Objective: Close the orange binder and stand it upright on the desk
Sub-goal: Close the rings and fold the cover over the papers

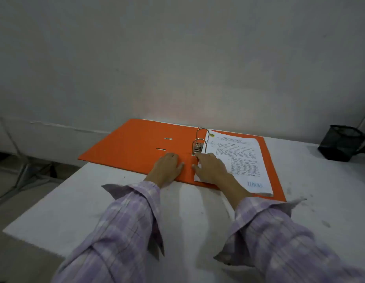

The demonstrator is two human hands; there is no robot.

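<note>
A: Where's the orange binder (136, 148)?

B: Lying flat, fully open, at the desk's (116, 201) far edge by the wall, left cover partly overhanging. Paper stack (238, 158) sits on the right half, threaded on the rings (200, 137).

A: Hands?

B: Left hand (167, 167) flat, fingers loose, palm down on the left cover near the spine, gripping nothing; probably steadying it. Right hand (212, 166) rests on the pages, fingertips at the lever clasp (197, 149), likely locking it first. Can't tell if it's pinching.

A: Other stuff?

B: Black mesh pen holder (340, 142), far right, well apart.
</note>
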